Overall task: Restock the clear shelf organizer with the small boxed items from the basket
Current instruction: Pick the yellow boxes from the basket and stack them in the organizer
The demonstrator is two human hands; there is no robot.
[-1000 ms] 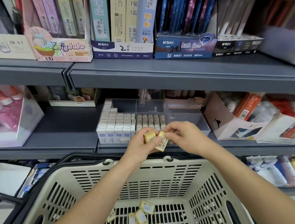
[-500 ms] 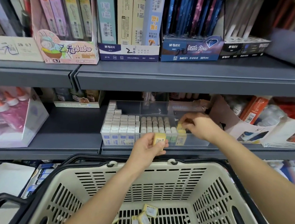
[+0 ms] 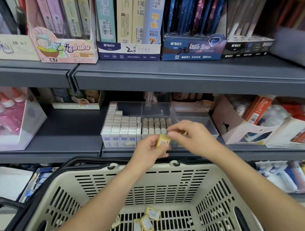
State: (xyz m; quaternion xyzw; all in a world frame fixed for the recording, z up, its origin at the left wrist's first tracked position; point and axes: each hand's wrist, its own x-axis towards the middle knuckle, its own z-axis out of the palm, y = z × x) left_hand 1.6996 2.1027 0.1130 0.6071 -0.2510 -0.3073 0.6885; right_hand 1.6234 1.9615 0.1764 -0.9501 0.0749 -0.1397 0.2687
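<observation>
Grey metal shelves (image 3: pixel 188 81) are stacked in tiers — the upper one is lined with stationery display boxes (image 3: pixel 128 51), the middle one is loaded at its ends with orange-capped bottles (image 3: pixel 3 100) and a cardboard bin (image 3: pixel 228 129).

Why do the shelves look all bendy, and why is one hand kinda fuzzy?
Head view: the wide-angle lens bows the grey shelf edge; the right hand looks smeared, likely motion blur; the left hand, gripping a small yellow box, and the basket rim look sharper.
</observation>
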